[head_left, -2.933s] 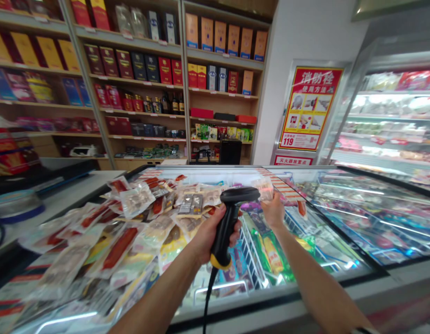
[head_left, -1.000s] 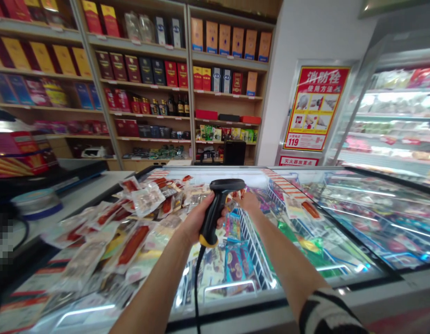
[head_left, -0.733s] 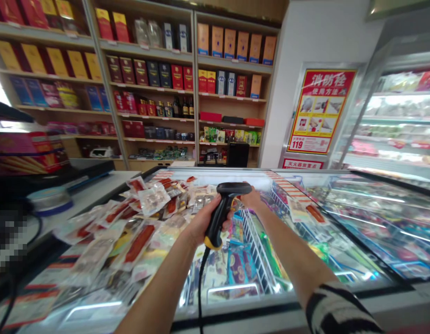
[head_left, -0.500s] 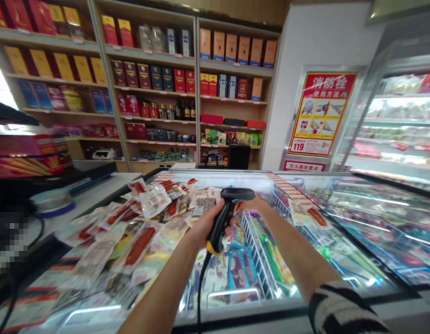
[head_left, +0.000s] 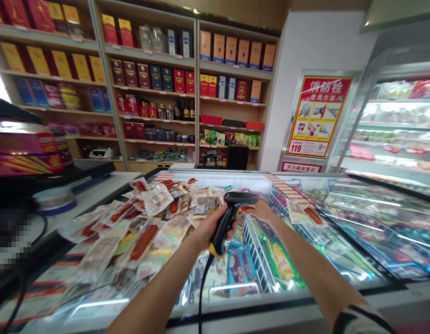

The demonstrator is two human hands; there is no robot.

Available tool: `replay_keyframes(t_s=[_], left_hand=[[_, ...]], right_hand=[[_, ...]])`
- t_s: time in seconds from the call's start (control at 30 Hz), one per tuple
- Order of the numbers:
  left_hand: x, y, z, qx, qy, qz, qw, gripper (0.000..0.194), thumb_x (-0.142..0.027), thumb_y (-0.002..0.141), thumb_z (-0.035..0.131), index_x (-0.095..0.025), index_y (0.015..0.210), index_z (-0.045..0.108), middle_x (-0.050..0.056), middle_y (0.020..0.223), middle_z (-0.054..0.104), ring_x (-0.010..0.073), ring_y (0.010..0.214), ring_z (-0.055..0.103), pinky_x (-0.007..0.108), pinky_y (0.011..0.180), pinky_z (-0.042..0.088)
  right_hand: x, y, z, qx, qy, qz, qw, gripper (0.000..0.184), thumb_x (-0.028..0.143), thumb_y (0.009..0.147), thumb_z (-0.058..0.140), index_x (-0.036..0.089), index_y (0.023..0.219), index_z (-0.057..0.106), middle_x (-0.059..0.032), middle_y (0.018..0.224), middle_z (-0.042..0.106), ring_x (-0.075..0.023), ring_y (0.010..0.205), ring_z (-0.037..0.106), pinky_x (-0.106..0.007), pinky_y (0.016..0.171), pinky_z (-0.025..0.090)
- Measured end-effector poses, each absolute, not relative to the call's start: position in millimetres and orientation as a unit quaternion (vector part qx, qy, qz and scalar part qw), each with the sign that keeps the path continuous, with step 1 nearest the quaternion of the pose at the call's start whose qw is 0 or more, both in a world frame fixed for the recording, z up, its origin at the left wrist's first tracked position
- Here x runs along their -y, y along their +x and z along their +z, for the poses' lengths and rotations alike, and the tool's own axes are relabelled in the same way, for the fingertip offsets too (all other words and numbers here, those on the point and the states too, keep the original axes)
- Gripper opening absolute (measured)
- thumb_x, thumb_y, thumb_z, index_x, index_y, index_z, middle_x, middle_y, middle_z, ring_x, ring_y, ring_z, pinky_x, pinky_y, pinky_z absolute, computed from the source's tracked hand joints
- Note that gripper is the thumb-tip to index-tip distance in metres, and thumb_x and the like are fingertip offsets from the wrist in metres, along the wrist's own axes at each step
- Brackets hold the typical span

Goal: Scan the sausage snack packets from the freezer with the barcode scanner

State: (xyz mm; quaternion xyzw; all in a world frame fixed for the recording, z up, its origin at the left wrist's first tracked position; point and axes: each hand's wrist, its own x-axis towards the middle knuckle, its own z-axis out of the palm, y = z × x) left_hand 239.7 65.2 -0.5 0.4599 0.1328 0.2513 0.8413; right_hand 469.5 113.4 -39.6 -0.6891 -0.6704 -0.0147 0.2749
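Observation:
My left hand point(head_left: 210, 226) is wrapped round the handle of a black and yellow barcode scanner point(head_left: 226, 226), whose cable hangs down from the grip. The scanner's head points right, over the freezer. Just beyond that head is my right hand point(head_left: 261, 209), closed, with its fingers partly hidden by the scanner. A small reddish-brown patch shows at its fingers, but I cannot make out what it holds. Left of the scanner, clear packs of sausage point(head_left: 144, 242) and other vacuum-packed food lie heaped on the freezer's glass top. One more sausage pack point(head_left: 313, 215) lies to the right.
Under the glass, white wire baskets point(head_left: 256, 248) divide bagged frozen goods. A roll of tape point(head_left: 55, 199) and a red snack box point(head_left: 22, 153) stand on the left counter. Shelves of boxed bottles point(head_left: 150, 76) line the back, beside a red fire-hydrant sign point(head_left: 319, 116).
Both hands and the scanner have shifted slightly right and a little down in the view. My left hand keeps its hold on the scanner.

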Motion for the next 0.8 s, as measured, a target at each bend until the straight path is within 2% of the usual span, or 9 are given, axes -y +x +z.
replay_keyframes(t_s=[0.13,0.23,0.3,0.4,0.47,0.53,0.6,0.67,0.8], left_hand=[[-64,239,3,-0.125,0.457,0.261,0.841,0.044,-0.048,0.076,0.038,-0.011,0.096,0.051,0.002,0.061,0.051,0.0075,0.044,0.045,0.020,0.041,0.031],[-63,238,4,-0.112,0.452,0.257,0.847,0.044,-0.048,0.076,0.038,-0.011,0.096,0.050,0.002,0.063,0.049,0.0069,0.044,0.044,0.019,0.041,0.030],[-62,238,5,-0.107,0.451,0.255,0.849,0.043,-0.047,0.076,0.039,-0.011,0.096,0.051,0.002,0.063,0.049,0.0068,0.045,0.044,0.019,0.041,0.030],[-60,238,6,-0.109,0.459,0.259,0.843,0.038,-0.043,0.077,0.040,-0.012,0.095,0.051,0.002,0.063,0.049,0.0070,0.045,0.043,0.019,0.041,0.030],[-60,239,5,-0.117,0.466,0.259,0.838,0.037,-0.042,0.077,0.041,-0.012,0.095,0.051,0.003,0.063,0.049,0.0071,0.045,0.043,0.019,0.041,0.031],[-59,240,4,-0.127,0.471,0.255,0.834,0.039,-0.043,0.076,0.040,-0.011,0.095,0.051,0.003,0.063,0.049,0.0072,0.045,0.044,0.019,0.041,0.031],[-58,241,3,-0.139,0.476,0.250,0.831,0.040,-0.044,0.076,0.040,-0.011,0.095,0.051,0.003,0.063,0.049,0.0071,0.045,0.044,0.019,0.042,0.031],[-57,242,2,-0.147,0.481,0.247,0.828,0.041,-0.044,0.076,0.040,-0.010,0.096,0.051,0.003,0.064,0.050,0.0073,0.045,0.045,0.020,0.042,0.032],[-55,243,1,-0.147,0.484,0.251,0.825,0.044,-0.048,0.076,0.038,-0.011,0.095,0.051,0.004,0.064,0.051,0.0072,0.045,0.045,0.020,0.042,0.032]], right_hand=[[-97,499,-49,0.626,-0.684,-0.019,0.373,0.032,0.040,0.073,0.046,0.020,0.095,0.058,-0.0019,0.080,0.063,-0.0160,0.072,0.057,-0.026,0.065,0.042],[-88,520,-57,0.580,-0.710,-0.017,0.399,0.037,0.040,0.076,0.040,0.018,0.103,0.054,-0.0025,0.076,0.063,-0.0154,0.066,0.057,-0.026,0.061,0.043],[-85,529,-60,0.585,-0.719,-0.034,0.374,0.038,0.039,0.075,0.043,0.017,0.102,0.055,-0.0034,0.078,0.063,-0.0157,0.069,0.057,-0.026,0.062,0.042],[-84,534,-59,0.625,-0.730,-0.063,0.268,0.033,0.038,0.070,0.051,0.017,0.094,0.059,-0.0052,0.083,0.063,-0.0178,0.078,0.057,-0.026,0.068,0.040],[-85,535,-57,0.640,-0.739,-0.060,0.200,0.034,0.040,0.067,0.054,0.017,0.091,0.060,-0.0055,0.082,0.063,-0.0192,0.079,0.057,-0.027,0.069,0.039],[-86,533,-56,0.638,-0.749,-0.053,0.169,0.037,0.043,0.065,0.054,0.018,0.092,0.060,-0.0055,0.079,0.063,-0.0200,0.077,0.057,-0.027,0.067,0.039],[-86,531,-56,0.632,-0.756,-0.044,0.163,0.038,0.044,0.065,0.054,0.019,0.093,0.059,-0.0050,0.078,0.063,-0.0199,0.075,0.057,-0.026,0.065,0.039],[-85,531,-56,0.628,-0.758,-0.045,0.172,0.032,0.036,0.067,0.053,0.019,0.093,0.059,-0.0040,0.079,0.063,-0.0186,0.076,0.057,-0.025,0.064,0.039],[-79,536,-51,0.637,-0.725,-0.084,0.250,0.030,0.018,0.066,0.047,0.017,0.095,0.057,-0.0036,0.084,0.062,-0.0155,0.079,0.055,-0.024,0.070,0.038]])
